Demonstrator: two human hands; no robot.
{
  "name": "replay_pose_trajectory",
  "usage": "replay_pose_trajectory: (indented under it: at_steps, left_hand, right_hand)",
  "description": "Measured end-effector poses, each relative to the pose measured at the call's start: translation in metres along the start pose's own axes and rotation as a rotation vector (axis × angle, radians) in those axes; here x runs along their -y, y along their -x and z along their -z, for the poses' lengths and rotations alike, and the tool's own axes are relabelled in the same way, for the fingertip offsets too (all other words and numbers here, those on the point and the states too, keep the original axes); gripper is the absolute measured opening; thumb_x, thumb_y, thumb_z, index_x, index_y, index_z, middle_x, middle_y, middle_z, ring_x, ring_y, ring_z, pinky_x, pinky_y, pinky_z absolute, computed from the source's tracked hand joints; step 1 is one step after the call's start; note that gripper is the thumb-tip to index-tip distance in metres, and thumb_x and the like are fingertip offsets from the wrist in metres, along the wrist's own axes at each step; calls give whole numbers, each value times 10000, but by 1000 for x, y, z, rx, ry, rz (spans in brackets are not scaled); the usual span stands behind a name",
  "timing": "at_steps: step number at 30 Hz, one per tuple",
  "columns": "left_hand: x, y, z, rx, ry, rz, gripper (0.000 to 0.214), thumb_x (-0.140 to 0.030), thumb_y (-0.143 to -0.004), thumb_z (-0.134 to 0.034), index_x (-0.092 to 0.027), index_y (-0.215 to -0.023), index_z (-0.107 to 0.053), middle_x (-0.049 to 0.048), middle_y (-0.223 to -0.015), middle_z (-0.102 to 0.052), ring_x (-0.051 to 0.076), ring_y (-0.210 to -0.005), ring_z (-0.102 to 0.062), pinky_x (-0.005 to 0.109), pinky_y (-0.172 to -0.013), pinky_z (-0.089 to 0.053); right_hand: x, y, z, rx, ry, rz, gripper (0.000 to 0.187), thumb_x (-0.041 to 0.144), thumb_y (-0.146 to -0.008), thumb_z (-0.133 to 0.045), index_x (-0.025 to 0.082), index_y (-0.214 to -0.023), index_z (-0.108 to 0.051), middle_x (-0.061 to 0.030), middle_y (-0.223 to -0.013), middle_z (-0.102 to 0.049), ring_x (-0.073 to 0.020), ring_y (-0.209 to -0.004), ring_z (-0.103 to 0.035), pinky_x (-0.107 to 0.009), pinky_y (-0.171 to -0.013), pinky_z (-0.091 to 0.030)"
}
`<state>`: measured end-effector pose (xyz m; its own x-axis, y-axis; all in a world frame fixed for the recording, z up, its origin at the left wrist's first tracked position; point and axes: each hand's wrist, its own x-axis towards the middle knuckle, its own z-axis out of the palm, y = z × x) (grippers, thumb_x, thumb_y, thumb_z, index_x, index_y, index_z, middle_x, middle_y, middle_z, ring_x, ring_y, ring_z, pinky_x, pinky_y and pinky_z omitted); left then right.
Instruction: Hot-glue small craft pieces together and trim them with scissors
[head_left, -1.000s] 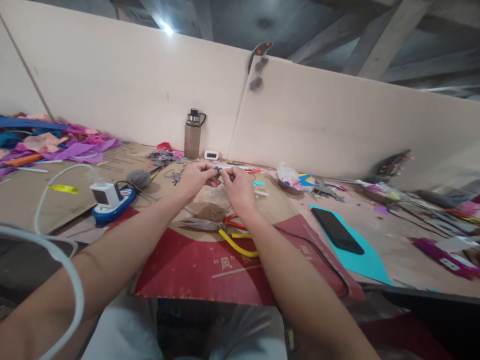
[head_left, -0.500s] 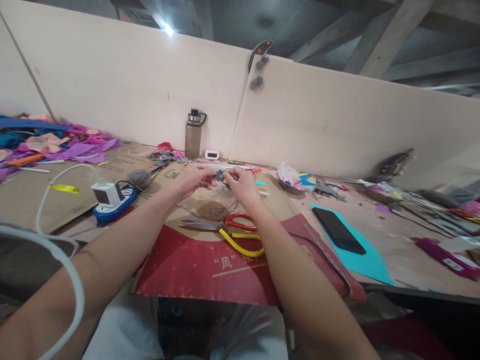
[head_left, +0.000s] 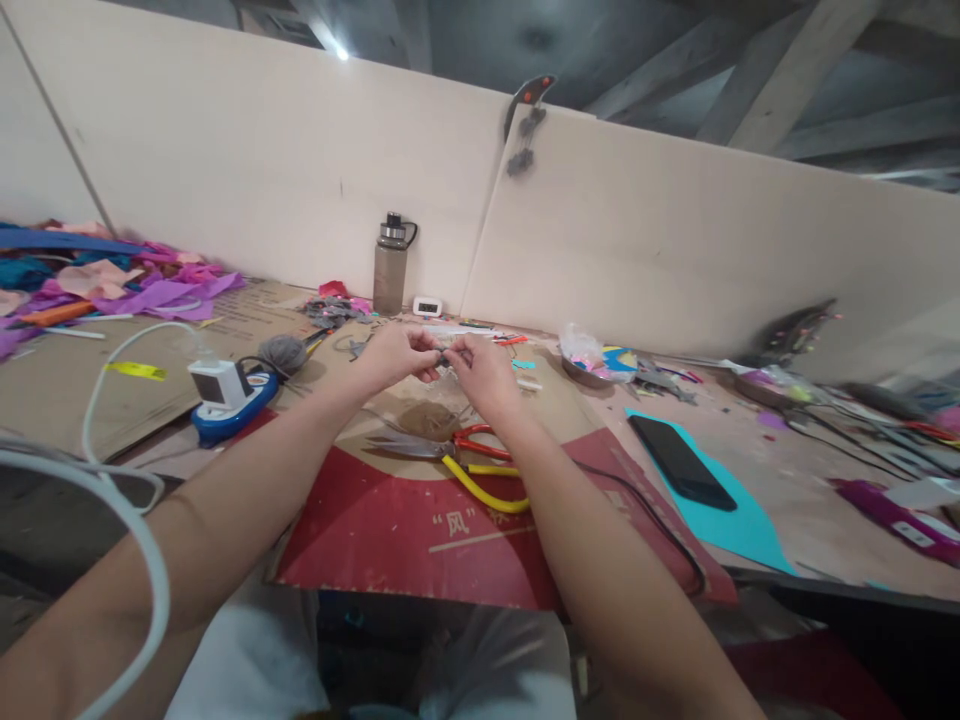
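Cardboard (head_left: 360, 550) covers part of the surface (head_left: 757, 480); on it lie scissors (head_left: 448, 450), their handles partly hidden from me by the right forearm (head_left: 592, 540). Fingers parted a moment ago on the left hand (head_left: 409, 355) now close in to meet the right hand (head_left: 480, 370), so both grips pinch the small grey piece (head_left: 442, 354) above the cardboard, making the work two-handed again. Its shape I cannot make out behind the fingertips.

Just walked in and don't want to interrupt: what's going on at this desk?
The person's right hand pinches a small grey piece, with the fingers of the left hand right up against it; it's too small to identify. Nearer the body, scissors with red and yellow handles lie on cardboard. A phone rests on a turquoise sheet to the right.
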<state>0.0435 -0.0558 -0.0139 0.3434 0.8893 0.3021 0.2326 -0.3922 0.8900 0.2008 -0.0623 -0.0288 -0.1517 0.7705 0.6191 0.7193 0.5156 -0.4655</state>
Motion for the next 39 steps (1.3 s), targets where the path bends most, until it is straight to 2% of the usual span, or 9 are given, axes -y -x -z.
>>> replay_pose_trajectory:
  at_steps: [7, 11, 16, 21, 26, 31, 34, 36, 39]
  left_hand:
    - [8, -5, 3, -96, -35, 5, 51, -162, -699, -604, -119, -688, -580, 35, -566, -647, 132, -528, -636, 237, -535, -504]
    - [10, -8, 1, -168, 74, 25, 29, -113, -689, -585, -119, -664, -572, 31, -536, -633, 127, -512, -626, 238, -534, -506]
    - [5, -7, -3, -225, 177, 44, 47, -81, -697, -579, -111, -662, -572, 31, -533, -622, 117, -489, -609, 231, -518, -496]
    - [6, -7, -2, -261, 266, 33, 46, -117, -707, -615, -108, -682, -577, 30, -554, -618, 105, -489, -601, 199, -488, -470]
    - [10, -11, 4, -437, 334, 5, 67, -160, -700, -633, -121, -707, -579, 23, -603, -623, 111, -518, -619, 144, -378, -370]
    - [5, -17, 29, -566, 770, 111, 49, -131, -747, -593, -114, -712, -563, 48, -681, -650, 73, -545, -619, 92, -346, -325]
    - [2, -19, 53, -606, 1051, 116, 95, -99, -792, -553, -118, -699, -559, 26, -647, -625, -6, -421, -500, 50, -303, -240]
    - [2, -19, 68, -635, 1164, 84, 135, -109, -829, -512, -135, -703, -553, 7, -634, -609, -25, -367, -418, 44, -286, -223]
    - [3, -17, 83, -701, 1241, 40, 181, -98, -847, -476, -145, -678, -522, -11, -605, -581, -37, -336, -350, 42, -284, -214]
  right_hand:
    - [5, 4, -1, -38, -145, -34, 134, 272, -798, -502, 183, -889, -543, 21, -671, -547, -117, -592, -466, -243, -612, -342]
    - [6, 5, -2, -47, -142, -13, 81, 250, -788, -491, 185, -805, -536, 10, -690, -562, -116, -608, -474, -237, -610, -346]
    - [6, 5, -6, -69, -150, -17, 146, 298, -810, -482, 181, -745, -542, 0, -688, -583, -120, -629, -494, -241, -615, -347]
    - [8, 7, -10, -21, -180, -18, 202, 305, -841, -442, 178, -738, -561, 5, -677, -577, -119, -629, -483, -244, -621, -339]
    - [18, 11, -11, 58, -201, 78, 206, 278, -857, -415, 181, -770, -575, 3, -704, -569, -127, -683, -484, -245, -659, -348]
    - [31, 15, -8, 177, -270, 181, 208, 284, -862, -428, 179, -817, -601, -2, -736, -584, -124, -696, -492, -245, -675, -362]
    - [35, 16, -2, 253, -375, 180, 213, 315, -855, -457, 179, -830, -620, 13, -694, -560, -106, -655, -476, -230, -631, -362]
    - [37, 17, 6, 348, -486, 142, 233, 351, -855, -465, 185, -870, -628, 26, -667, -537, -87, -597, -451, -214, -574, -354]
    - [43, 19, 23, 575, -645, 88, 276, 397, -858, -461, 200, -949, -631, 31, -681, -552, -67, -527, -426, -202, -505, -349]
